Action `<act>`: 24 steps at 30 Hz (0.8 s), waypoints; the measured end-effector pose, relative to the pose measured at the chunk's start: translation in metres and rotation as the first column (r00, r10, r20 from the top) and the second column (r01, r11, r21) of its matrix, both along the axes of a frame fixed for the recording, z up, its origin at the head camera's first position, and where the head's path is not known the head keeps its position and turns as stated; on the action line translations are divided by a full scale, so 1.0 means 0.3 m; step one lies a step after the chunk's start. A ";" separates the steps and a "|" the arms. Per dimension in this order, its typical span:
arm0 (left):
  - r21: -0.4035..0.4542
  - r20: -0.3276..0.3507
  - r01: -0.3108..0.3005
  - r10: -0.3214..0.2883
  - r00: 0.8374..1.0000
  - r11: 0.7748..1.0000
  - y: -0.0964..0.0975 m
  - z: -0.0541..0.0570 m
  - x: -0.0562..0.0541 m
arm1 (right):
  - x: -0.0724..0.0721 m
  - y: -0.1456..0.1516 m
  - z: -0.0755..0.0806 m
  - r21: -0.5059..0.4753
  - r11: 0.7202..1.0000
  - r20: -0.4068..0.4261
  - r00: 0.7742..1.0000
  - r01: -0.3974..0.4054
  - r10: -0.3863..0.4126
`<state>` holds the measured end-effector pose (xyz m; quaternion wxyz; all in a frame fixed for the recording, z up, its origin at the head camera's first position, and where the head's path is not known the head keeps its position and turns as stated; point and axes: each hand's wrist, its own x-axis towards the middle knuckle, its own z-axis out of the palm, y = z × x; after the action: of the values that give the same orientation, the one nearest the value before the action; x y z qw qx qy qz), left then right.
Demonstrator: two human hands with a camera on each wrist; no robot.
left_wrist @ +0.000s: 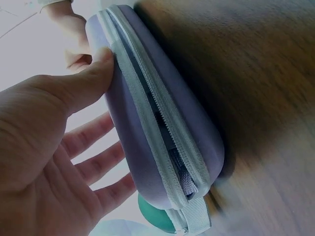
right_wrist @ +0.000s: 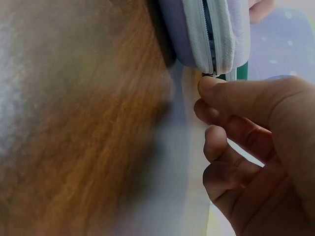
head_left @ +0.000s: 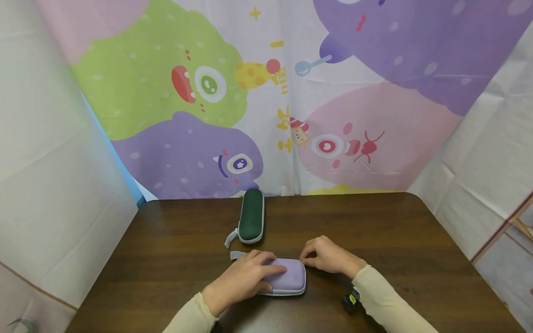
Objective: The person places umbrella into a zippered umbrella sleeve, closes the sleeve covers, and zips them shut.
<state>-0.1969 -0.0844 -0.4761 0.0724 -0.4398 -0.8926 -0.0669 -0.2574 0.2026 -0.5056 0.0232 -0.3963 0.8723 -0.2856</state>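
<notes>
Worktop [head_left: 374,226] in dark wood lies under left grip [head_left: 244,281], holding a purple case [head_left: 292,275], and right grip [head_left: 330,257], pinching its zip [right_wrist: 209,37]; cartoon cloth [head_left: 270,106] hangs beyond both.

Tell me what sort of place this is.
Probably a small, makeshift indoor booth: a dark wooden table, a cartoon-monster cloth hung behind it, and creased pale sheeting along both sides.

A green zippered case [head_left: 251,215] lies beyond the left fingers [head_left: 272,269]; a cartoon-monster curtain [head_left: 270,99] hangs farther out; wood-grain tabletop [head_left: 354,217] spreads beneath them.
</notes>
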 end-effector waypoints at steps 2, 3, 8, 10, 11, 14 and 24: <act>0.005 0.003 0.002 -0.002 1.000 1.000 -0.001 0.001 0.000 | 0.001 0.003 -0.002 -0.003 1.000 -0.008 1.000 0.000 0.000; 0.007 0.001 0.005 -0.005 1.000 1.000 -0.002 0.002 0.000 | 0.002 0.005 -0.003 -0.003 1.000 -0.013 1.000 0.000 0.000; 0.016 0.001 0.016 -0.016 1.000 1.000 -0.003 0.004 -0.001 | 0.005 0.011 -0.006 0.004 1.000 -0.020 1.000 0.004 -0.004; 0.018 0.005 0.020 -0.020 1.000 1.000 -0.004 0.004 -0.002 | 0.007 0.013 -0.007 0.008 1.000 -0.019 1.000 0.005 -0.005; 0.019 0.006 0.022 -0.022 1.000 1.000 -0.004 0.003 -0.002 | 0.009 0.014 -0.006 0.010 1.000 -0.018 1.000 0.006 -0.006; 0.024 0.010 0.025 -0.026 1.000 0.999 -0.004 0.002 -0.004 | 0.013 0.016 -0.004 0.015 1.000 -0.016 1.000 0.007 -0.007; 0.032 0.045 0.015 -0.016 0.999 0.999 -0.002 0.002 -0.006 | 0.027 0.028 0.002 0.014 1.000 0.046 0.999 0.019 -0.020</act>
<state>-0.1986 -0.0851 -0.4754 0.0587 -0.4439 -0.8895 -0.0913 -0.2491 0.2111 -0.5050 0.0433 -0.3809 0.8773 -0.2887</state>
